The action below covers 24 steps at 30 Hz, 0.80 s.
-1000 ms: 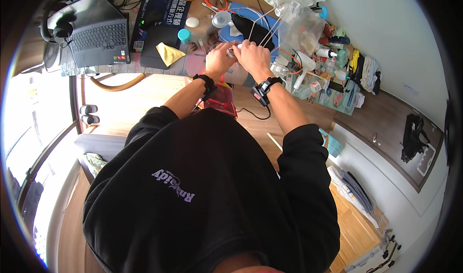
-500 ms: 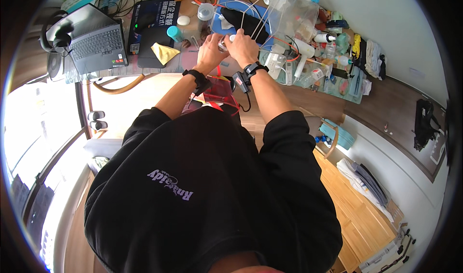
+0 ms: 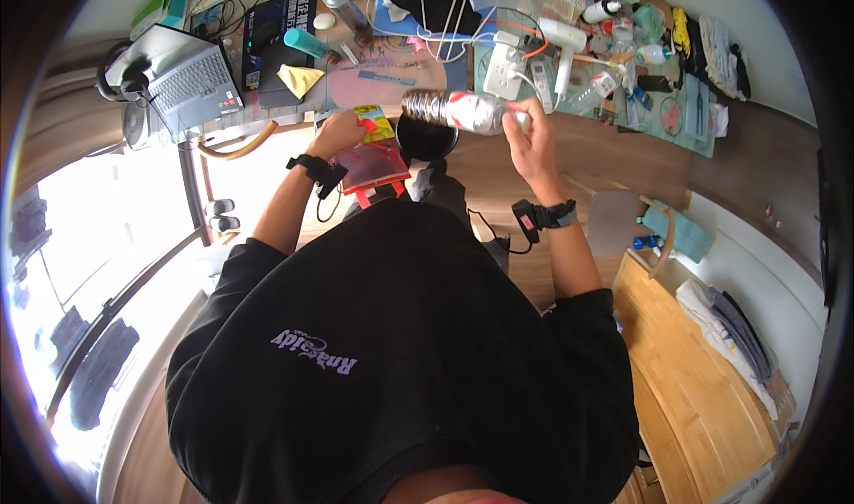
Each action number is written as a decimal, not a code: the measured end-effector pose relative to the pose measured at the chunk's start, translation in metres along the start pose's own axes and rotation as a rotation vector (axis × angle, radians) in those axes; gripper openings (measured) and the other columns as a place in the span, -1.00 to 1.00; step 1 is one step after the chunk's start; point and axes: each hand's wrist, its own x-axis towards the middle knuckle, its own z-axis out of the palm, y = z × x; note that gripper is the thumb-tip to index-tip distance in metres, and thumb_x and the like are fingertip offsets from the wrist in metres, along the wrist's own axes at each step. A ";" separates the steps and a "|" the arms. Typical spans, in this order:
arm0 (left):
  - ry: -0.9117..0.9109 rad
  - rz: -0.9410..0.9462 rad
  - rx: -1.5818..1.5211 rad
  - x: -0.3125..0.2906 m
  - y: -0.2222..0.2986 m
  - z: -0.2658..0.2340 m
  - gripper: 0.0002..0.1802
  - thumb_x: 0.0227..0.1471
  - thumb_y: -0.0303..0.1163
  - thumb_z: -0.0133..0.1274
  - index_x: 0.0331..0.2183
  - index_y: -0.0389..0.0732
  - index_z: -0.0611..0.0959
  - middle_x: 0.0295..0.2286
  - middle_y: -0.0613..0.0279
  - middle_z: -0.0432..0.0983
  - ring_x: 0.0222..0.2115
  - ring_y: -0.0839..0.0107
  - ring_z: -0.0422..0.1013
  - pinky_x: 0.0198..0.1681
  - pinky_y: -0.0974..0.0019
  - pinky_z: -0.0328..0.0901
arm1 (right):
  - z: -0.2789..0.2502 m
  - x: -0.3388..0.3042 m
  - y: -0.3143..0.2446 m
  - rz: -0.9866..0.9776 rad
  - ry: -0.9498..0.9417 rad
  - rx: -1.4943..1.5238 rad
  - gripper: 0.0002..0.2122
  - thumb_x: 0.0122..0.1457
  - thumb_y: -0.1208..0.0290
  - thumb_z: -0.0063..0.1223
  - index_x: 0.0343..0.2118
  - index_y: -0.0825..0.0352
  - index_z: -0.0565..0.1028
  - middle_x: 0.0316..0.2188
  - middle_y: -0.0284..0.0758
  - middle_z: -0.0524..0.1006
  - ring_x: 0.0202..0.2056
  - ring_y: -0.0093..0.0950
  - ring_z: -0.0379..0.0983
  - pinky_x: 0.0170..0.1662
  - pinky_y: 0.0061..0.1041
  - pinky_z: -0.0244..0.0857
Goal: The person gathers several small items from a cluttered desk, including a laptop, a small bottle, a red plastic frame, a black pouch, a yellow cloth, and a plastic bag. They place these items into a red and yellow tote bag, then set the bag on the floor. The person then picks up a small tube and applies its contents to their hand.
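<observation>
A clear plastic bottle [image 3: 463, 111] with a red-and-white label lies level in the air, its ribbed base pointing left. My right hand [image 3: 532, 144] is closed round its neck end, by the whitish cap. Beneath the bottle's base is a round black bin [image 3: 431, 141], partly covered by it. My left hand [image 3: 340, 134] is curled at a red transparent pouch [image 3: 374, 168] and a yellow-and-green packet [image 3: 377, 123]. Something small and red shows at its fingertips, but I cannot make out what they hold.
On the desk stand a laptop [image 3: 194, 81], a yellow cloth [image 3: 301, 80], a turquoise cylinder [image 3: 305, 42] and a clear tall container [image 3: 345, 9]. A white power strip [image 3: 503, 70], a white hair dryer [image 3: 563, 59] and another clear bottle [image 3: 594, 91] lie to the right.
My hands were together over the desk edge and have moved apart. The right one has drawn back and right with the bottle; the left has come down to the pouch.
</observation>
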 end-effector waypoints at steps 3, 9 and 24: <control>-0.084 -0.370 -0.502 -0.015 0.021 0.000 -0.62 0.13 -0.16 0.02 -0.42 -0.31 0.69 -0.49 -0.06 0.57 -0.43 0.17 0.52 -0.36 0.07 0.39 | -0.003 -0.050 0.008 0.137 -0.107 0.079 -0.72 0.33 0.19 0.17 -0.17 0.34 0.51 -0.64 -0.33 0.47 -0.59 -0.59 0.41 -0.51 -0.50 0.24; 0.002 -0.460 -0.725 -0.054 0.077 -0.001 -0.64 0.21 -0.17 0.01 -0.47 -0.25 0.58 -0.65 0.43 0.32 -0.68 0.59 0.15 -0.66 0.35 0.02 | 0.054 -0.104 0.035 0.137 -0.259 -0.125 -0.67 0.33 0.10 0.11 -0.15 0.32 0.42 -0.49 -0.05 0.61 -0.39 -0.01 0.61 -0.37 -0.12 0.44; -0.024 -0.119 -0.737 -0.019 0.131 0.137 -0.63 0.17 -0.21 0.12 -0.31 -0.41 0.65 -0.52 -0.04 0.53 -0.47 0.33 0.44 -0.30 0.15 0.36 | 0.195 -0.122 0.229 0.463 -0.084 0.125 -0.56 0.24 0.35 0.11 0.05 0.48 0.24 -0.12 0.19 0.55 -0.03 0.20 0.49 0.04 -0.06 0.36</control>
